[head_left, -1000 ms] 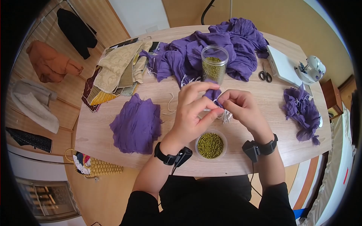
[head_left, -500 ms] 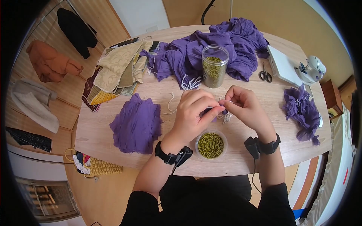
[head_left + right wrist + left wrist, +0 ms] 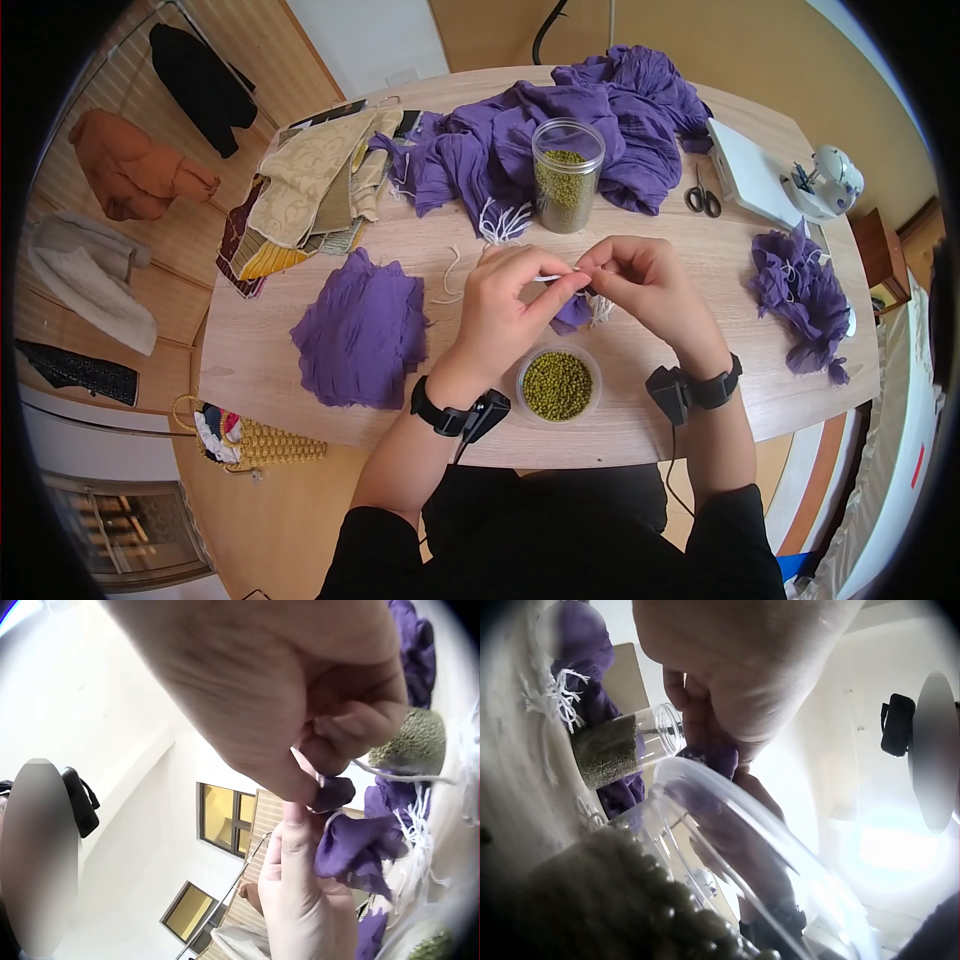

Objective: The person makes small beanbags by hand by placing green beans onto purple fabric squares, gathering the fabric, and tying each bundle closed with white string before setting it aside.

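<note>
Between bean jar and bean tub, both hands pinch purple cloth and white string.

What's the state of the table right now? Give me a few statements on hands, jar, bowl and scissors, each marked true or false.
1. The left hand and right hand meet at a small purple cloth. True.
2. The tall jar is empty. False: green beans partly fill it.
3. The scissors lie between the tall jar and the sewing machine. True.
4. The bowl stands on the flat purple pile. False: they are apart, with the bowl nearer the table's front edge.
</note>
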The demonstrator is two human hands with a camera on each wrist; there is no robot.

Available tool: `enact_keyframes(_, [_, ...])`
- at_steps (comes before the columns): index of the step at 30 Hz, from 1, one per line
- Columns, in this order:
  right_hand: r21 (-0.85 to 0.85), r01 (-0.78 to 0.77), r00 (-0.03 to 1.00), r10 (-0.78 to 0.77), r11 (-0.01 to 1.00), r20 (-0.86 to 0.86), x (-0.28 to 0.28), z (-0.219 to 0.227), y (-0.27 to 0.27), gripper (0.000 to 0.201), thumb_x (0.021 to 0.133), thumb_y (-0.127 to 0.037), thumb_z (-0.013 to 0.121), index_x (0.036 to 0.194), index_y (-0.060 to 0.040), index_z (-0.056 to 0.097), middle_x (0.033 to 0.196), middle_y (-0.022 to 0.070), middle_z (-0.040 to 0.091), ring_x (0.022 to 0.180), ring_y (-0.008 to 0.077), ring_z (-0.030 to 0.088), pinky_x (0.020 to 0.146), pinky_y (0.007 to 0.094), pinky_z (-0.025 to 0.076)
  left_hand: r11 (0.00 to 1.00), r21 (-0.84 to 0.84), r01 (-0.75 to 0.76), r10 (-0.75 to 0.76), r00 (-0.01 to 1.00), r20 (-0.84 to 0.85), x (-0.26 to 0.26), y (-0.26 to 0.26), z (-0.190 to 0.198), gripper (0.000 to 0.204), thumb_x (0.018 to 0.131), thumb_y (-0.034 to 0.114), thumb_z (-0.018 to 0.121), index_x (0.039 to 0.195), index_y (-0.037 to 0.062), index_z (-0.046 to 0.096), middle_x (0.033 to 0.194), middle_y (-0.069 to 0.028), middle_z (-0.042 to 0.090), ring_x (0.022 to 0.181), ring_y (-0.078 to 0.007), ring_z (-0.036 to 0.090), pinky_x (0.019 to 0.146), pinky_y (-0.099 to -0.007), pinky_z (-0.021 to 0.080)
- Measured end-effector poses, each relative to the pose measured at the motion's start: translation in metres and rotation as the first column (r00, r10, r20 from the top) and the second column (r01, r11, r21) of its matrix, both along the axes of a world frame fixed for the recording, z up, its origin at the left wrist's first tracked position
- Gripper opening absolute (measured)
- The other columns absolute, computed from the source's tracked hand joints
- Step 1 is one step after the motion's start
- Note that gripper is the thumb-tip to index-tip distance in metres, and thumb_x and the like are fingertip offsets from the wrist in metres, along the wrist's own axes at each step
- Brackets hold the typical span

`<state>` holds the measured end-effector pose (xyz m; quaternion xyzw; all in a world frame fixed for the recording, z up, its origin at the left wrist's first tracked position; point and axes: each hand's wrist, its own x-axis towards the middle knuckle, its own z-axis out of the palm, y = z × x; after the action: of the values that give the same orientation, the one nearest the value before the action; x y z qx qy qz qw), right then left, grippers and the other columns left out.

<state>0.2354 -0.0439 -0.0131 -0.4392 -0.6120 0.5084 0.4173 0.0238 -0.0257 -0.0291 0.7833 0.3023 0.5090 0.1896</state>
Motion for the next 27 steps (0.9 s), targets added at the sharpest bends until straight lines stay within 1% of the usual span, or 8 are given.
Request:
enact_keyframes(2, [-0.019, 0.022, 0.999, -0.021, 1.0, 0.034, -0.002, 0.006, -0.003, 0.017, 0.102, -0.011, 0.07, 0.108, 0.0038, 0.077, 0.085, -0.0029, 0.07, 0.075, 0.0009, 0.057, 0.066, 0.0208, 0.047, 0.984, -0.179, 0.007, -0.003, 1.0, 0.023, -0.002, -0.003, -0.001, 0.009, 0.092, 0.008, 0.082, 0.094, 0.0028, 0.075, 0.086, -0.0046, 0.074, 0.081, -0.0147, 0.068, 0.076, -0.0307, 0.052])
enact_keyframes(3, [-0.018, 0.022, 0.999, -0.021, 1.0, 0.034, -0.004, 0.009, -0.004, 0.017, 0.102, -0.011, 0.07, 0.108, 0.0038, 0.077, 0.085, -0.0029, 0.07, 0.075, 0.0009, 0.057, 0.066, 0.0208, 0.047, 0.984, -0.179, 0.007, -0.003, 1.0, 0.022, -0.002, -0.003, -0.004, 0.009, 0.092, 0.008, 0.082, 0.094, 0.0028, 0.075, 0.086, -0.0046, 0.074, 0.081, -0.0147, 0.068, 0.076, -0.0307, 0.052])
enact_keyframes(5, [-0.008, 0.041, 0.997, -0.04, 0.999, 0.059, -0.007, 0.015, -0.006, 0.018, 0.101, -0.01, 0.072, 0.108, 0.005, 0.078, 0.086, -0.0012, 0.073, 0.075, 0.0013, 0.059, 0.067, 0.0211, 0.049, 0.942, -0.331, 0.065, -0.023, 0.991, 0.129, 0.0, -0.003, -0.008, 0.007, 0.097, 0.005, 0.078, 0.096, -0.0005, 0.074, 0.086, -0.0033, 0.075, 0.081, -0.0079, 0.068, 0.072, -0.025, 0.053])
enact_keyframes(11, [0.04, 0.063, 0.993, -0.066, 0.997, 0.102, -0.011, 0.013, -0.008, 0.017, 0.1, -0.009, 0.073, 0.106, 0.0057, 0.078, 0.083, -0.001, 0.074, 0.074, 0.001, 0.059, 0.065, 0.0209, 0.049, 0.846, -0.518, 0.129, -0.003, 0.972, 0.237, 0.002, -0.009, -0.003, 0.004, 0.099, 0.001, 0.075, 0.099, -0.0019, 0.072, 0.089, -0.0031, 0.076, 0.082, -0.0066, 0.07, 0.072, -0.0211, 0.054])
enact_keyframes(17, [-0.001, 0.04, 0.996, -0.04, 0.999, 0.079, -0.013, 0.016, -0.01, 0.015, 0.099, -0.008, 0.074, 0.105, 0.0052, 0.078, 0.083, -0.0013, 0.074, 0.074, 0.0007, 0.059, 0.064, 0.0207, 0.049, 0.806, -0.535, 0.254, -0.031, 0.92, 0.39, 0.003, -0.007, -0.005, 0.008, 0.099, 0.002, 0.075, 0.097, -0.0016, 0.069, 0.094, -0.0075, 0.078, 0.082, -0.0074, 0.07, 0.071, -0.0211, 0.056])
enact_keyframes(21, [0.009, 0.023, 1.0, -0.023, 1.0, 0.014, -0.016, 0.01, -0.008, 0.013, 0.099, -0.007, 0.074, 0.103, 0.0044, 0.077, 0.081, -0.0032, 0.071, 0.071, 0.0, 0.056, 0.064, 0.02, 0.048, 0.8, -0.538, 0.266, -0.068, 0.931, 0.359, -0.003, -0.004, -0.008, 0.004, 0.1, 0.001, 0.072, 0.101, -0.0019, 0.07, 0.096, -0.0082, 0.079, 0.083, -0.0076, 0.072, 0.071, -0.0223, 0.058])
enact_keyframes(24, [0.029, 0.001, 1.0, -0.002, 1.0, 0.019, -0.011, -0.005, -0.001, 0.011, 0.099, -0.007, 0.073, 0.102, 0.0031, 0.076, 0.076, -0.0066, 0.065, 0.067, -0.0006, 0.052, 0.062, 0.0191, 0.045, 0.766, -0.562, 0.313, -0.075, 0.911, 0.405, -0.003, -0.002, -0.007, 0.008, 0.103, 0.006, 0.07, 0.104, -0.002, 0.071, 0.096, -0.0059, 0.079, 0.085, -0.0062, 0.07, 0.075, -0.022, 0.056])
enact_keyframes(27, [0.044, 0.031, 0.995, -0.026, 0.999, -0.094, -0.008, -0.009, 0.003, 0.009, 0.1, -0.006, 0.071, 0.103, 0.0012, 0.075, 0.075, -0.0082, 0.061, 0.069, -0.0006, 0.05, 0.064, 0.0187, 0.043, 0.799, -0.508, 0.321, -0.086, 0.898, 0.432, -0.001, 0.001, -0.008, 0.012, 0.103, 0.01, 0.071, 0.107, -0.0003, 0.073, 0.096, -0.0026, 0.077, 0.087, -0.0059, 0.068, 0.075, -0.0227, 0.051])
